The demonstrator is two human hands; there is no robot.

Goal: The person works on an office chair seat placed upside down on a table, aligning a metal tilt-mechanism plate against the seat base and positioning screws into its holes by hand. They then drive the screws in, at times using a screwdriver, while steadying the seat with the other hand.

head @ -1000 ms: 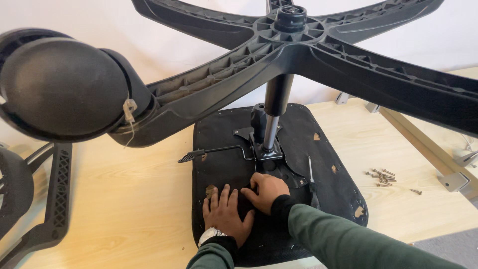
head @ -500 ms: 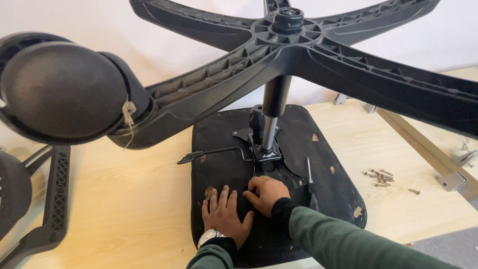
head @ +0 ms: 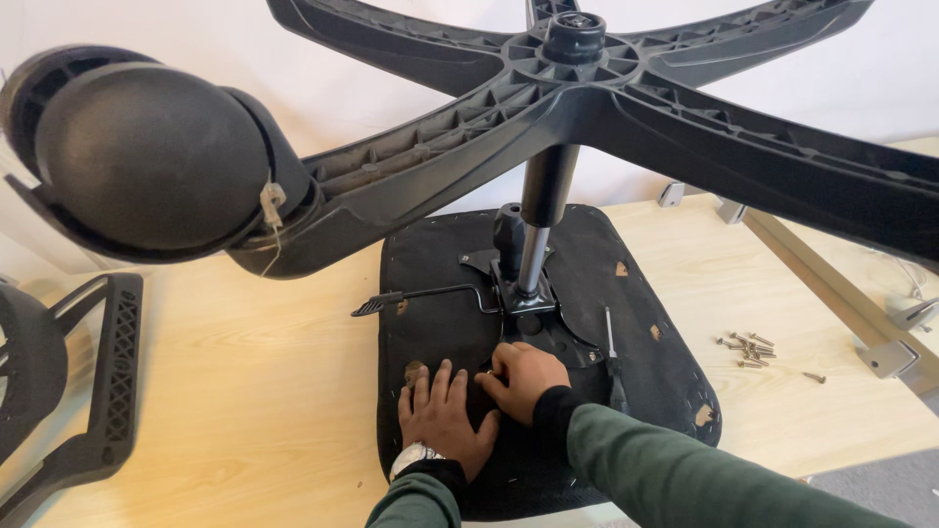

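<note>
Here, the left hand (head: 442, 418) is lying flat, fingers spread, on the underside of the black chair seat (head: 646, 293), which is resting upside down on the pale wooden surface (head: 245, 391). The right hand (head: 526, 376) is curling its fingers on something small at the edge of the metal plate (head: 548, 332); what it is pinching is too small to tell. A screwdriver (head: 612, 357) is lying just beside that hand, and loose screws (head: 748, 347) are sitting well apart to the right. The wheeled base (head: 577, 88) is standing overhead on its post, so leaning on the seat could probably tip it, and a dropped screw may roll away.
</note>
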